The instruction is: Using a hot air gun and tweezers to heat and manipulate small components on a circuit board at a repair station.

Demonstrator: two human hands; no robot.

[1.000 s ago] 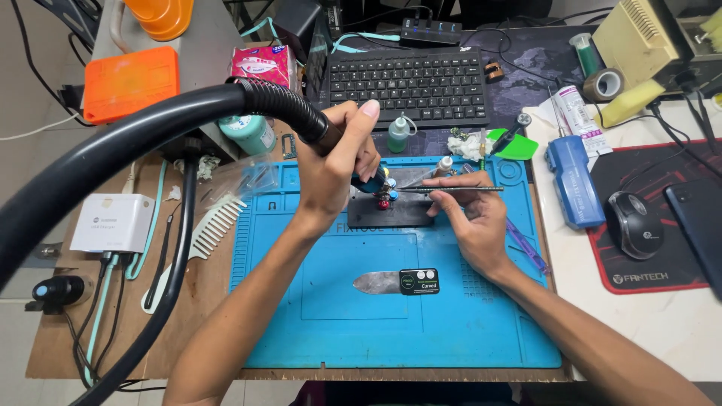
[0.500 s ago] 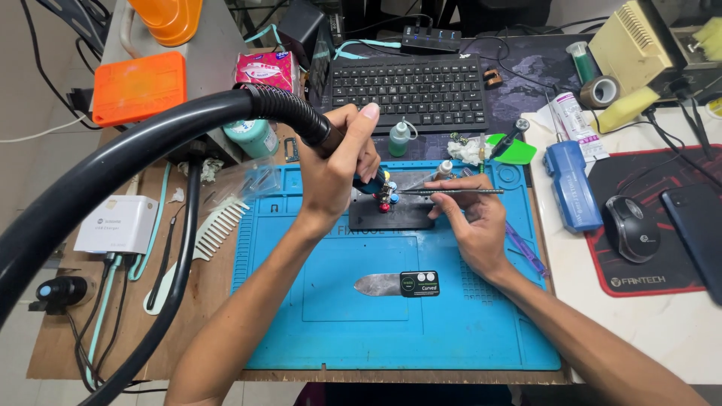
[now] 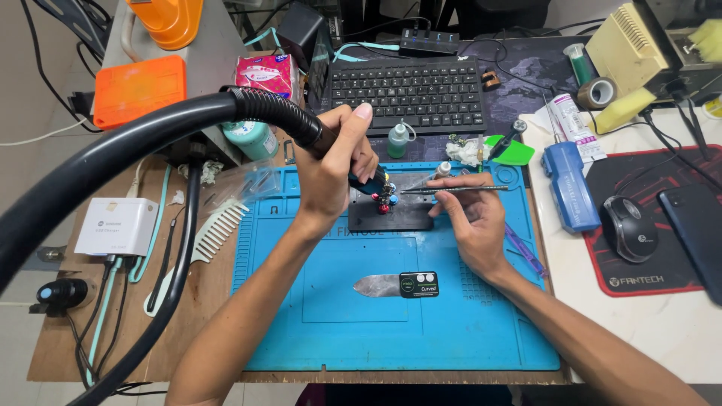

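Head cam, steep downward, close over blue mat (image 3: 421,323).

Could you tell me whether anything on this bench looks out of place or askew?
Mostly tidy work. One oddity: a white comb lies tilted on the wooden board beside the blue mat, among repair tools. Crumpled white scraps also sit at the mat's top edge.

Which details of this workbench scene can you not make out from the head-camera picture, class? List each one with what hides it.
1. Head view: the small part clamped on the black fixture is too small to identify.
2. Head view: the hot-air tool's nozzle is mostly covered by the left hand.
3. Head view: the tweezers' tip contact is too fine to judge; the right hand holds them.
4. Head view: the black hose runs off the left edge.
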